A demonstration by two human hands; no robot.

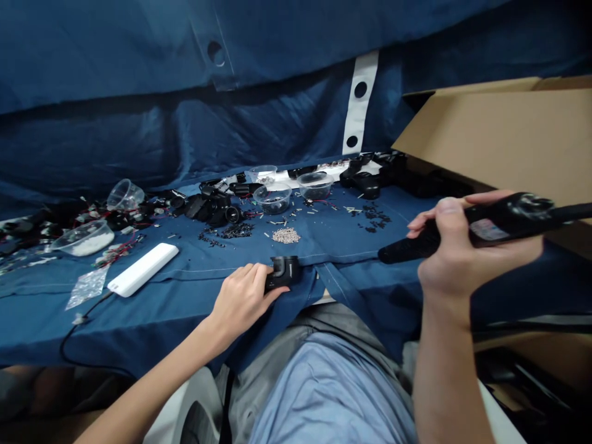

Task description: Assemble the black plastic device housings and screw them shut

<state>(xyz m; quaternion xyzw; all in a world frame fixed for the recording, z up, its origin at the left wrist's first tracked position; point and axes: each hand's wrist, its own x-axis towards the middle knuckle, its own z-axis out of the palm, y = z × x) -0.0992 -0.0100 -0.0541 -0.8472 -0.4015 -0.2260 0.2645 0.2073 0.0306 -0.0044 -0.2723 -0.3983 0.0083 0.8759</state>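
My left hand [244,292] is closed around a small black plastic housing [283,271] at the front edge of the cloth-covered table. The housing has a curved recess on its top. At the right, my right hand [456,246] is wrapped round a black electric screwdriver [504,222] with a pale label, raised and lying crosswise. One end of the screwdriver points left over the cloth; a dark cord-like part leaves its other end. Just beyond the housing lies a pile of small beige pieces [286,235]. Small black pieces [238,230] are heaped to the left of it.
Clear plastic bowls [272,200] stand farther back among black parts [213,206]. A white power bank [144,269] with a cable and a small plastic bag [87,287] lie at the left. A large cardboard box [504,135] stands at the right. Blue cloth [115,135] hangs behind.
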